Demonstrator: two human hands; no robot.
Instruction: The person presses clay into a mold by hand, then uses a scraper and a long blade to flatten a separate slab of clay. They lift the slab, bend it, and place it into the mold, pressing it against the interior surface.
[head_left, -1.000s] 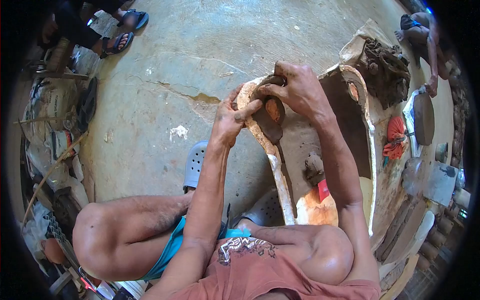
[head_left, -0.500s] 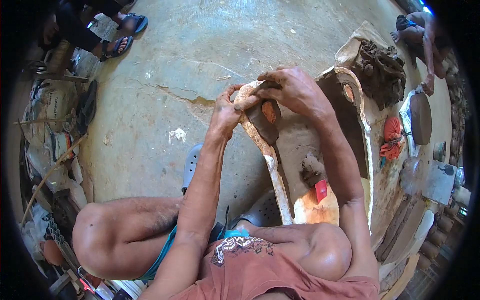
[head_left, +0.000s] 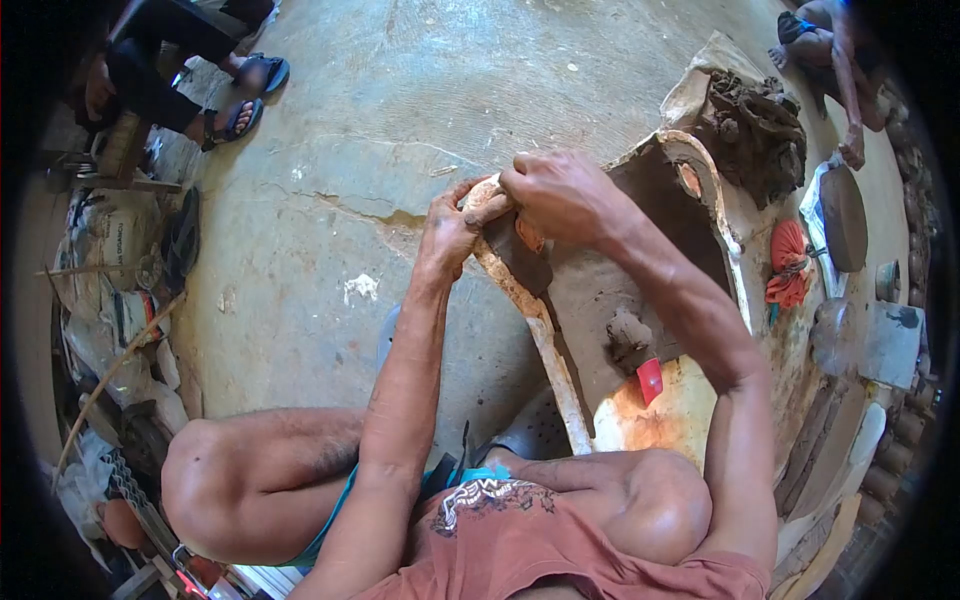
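A long mould-like piece with a pale, chipped rim (head_left: 550,365) stands in front of my knees, lined with dark clay (head_left: 518,265). My left hand (head_left: 452,225) is closed around the top of this rim, thumb across the inner side. Close against it, my right hand (head_left: 560,195) is curled at the clay by the rim's tip; whatever its fingertips pinch is hidden. An orange-brown hole shows through the clay just under that hand. Below lie a grey clay lump (head_left: 630,338) and a red scraper (head_left: 650,381).
At right stand a second clay-lined part with a pale rim (head_left: 725,215), a heap of dark clay (head_left: 755,135) and a red cloth bundle (head_left: 788,262). Another person's arm (head_left: 848,95) reaches in at upper right. A person's sandalled feet (head_left: 240,120) rest at upper left.
My right hand has gone from fingers stretched over the clay to a curled fist by the rim's tip, its elbow swung outward. My left hand keeps its hold.
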